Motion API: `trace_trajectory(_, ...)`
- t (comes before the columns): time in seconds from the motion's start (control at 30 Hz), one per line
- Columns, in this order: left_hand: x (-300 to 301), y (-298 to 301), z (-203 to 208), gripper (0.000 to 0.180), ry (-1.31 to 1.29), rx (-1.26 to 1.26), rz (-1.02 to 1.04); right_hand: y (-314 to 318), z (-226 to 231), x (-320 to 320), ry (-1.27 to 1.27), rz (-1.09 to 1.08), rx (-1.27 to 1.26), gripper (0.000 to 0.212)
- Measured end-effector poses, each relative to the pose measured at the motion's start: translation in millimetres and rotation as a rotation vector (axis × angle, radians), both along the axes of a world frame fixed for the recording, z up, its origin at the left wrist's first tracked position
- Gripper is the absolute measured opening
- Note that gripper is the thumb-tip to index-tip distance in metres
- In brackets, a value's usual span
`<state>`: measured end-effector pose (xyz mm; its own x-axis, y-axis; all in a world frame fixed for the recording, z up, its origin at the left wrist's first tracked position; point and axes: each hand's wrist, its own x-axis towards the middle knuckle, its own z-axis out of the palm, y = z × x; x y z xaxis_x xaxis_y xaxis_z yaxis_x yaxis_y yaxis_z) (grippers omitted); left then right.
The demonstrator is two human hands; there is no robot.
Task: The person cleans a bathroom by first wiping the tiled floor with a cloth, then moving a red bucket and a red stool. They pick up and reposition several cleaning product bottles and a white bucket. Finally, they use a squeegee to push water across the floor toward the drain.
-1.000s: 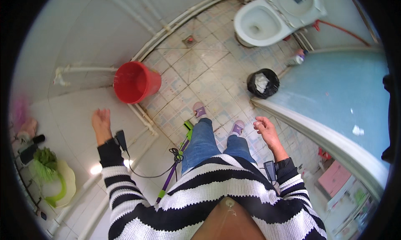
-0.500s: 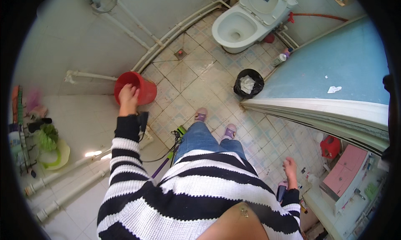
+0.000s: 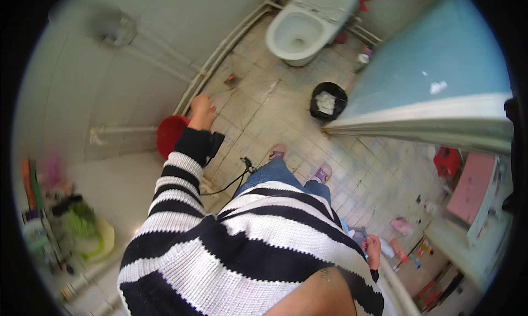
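My left hand [image 3: 203, 112] hangs in the air beside the red bucket [image 3: 171, 136], partly covering it from above. Its fingers are loosely bent and slightly blurred, a thumb or finger sticks out, and I see nothing held. A dark strap or band shows at that wrist. Low on the right, close to my body, is my right hand [image 3: 373, 250], with loosely bent fingers and no object visible in it. Next to it lies a grey-blue thing [image 3: 356, 233] that I cannot make out. A black cord [image 3: 242, 176] shows beside my left leg.
A white toilet [image 3: 300, 56] stands ahead by the pipes. The black-lined bin [image 3: 330, 85] with white paper sits next to the blue door [image 3: 423, 63]. At right are a red container [image 3: 446, 162], a pink cabinet [image 3: 473, 187] and a pink slipper [image 3: 401, 225]. A shelf with toiletries is left.
My left hand has moved from over the bucket's mouth to its right side. My right hand has dropped closer to my body. The view has shifted, and the green and purple tool has gone from sight.
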<state>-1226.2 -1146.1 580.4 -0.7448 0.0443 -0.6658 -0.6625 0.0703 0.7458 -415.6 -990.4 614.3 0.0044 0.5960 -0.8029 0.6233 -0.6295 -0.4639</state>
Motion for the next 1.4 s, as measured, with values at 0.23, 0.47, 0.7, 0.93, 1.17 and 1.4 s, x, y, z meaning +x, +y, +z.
trace_trajectory(0.23, 21.8, -19.8, -47.9, 0.038, 0.244, 0.006, -0.501, -5.4, -33.3, 8.5, -0.240, 0.433, 0.355, 0.020)
trace_trajectory(0.47, 95.5, 55.9, 0.6, 0.059, -0.053, -0.059, -0.309, 11.6, 1.7, 19.3, -0.136, 0.129, 0.361, 0.036)
trace_trajectory(0.7, 222.0, 134.3, -2.1, 0.052, -0.085, -0.158, -0.520, -13.3, -56.7, 114.0, -0.271, 0.039, 0.322, 0.037)
trace_trajectory(0.93, 398.4, 233.1, 20.2, 0.049, -0.135, -0.154, -1.006, -50.4, -96.7, 194.2, -0.270, -0.115, 0.378, 0.033)
trace_trajectory(1.17, 503.1, 321.2, 41.3, 0.045, -0.041, -0.023, -1.305, -77.6, -125.1, 256.3, -0.333, -0.210, 0.430, 0.030)
trace_trajectory(1.4, 502.7, 369.4, 31.1, 0.047, -0.009, -0.142, -1.297, -97.0, -97.9, 244.8, -0.306, -0.484, 0.267, 0.034)
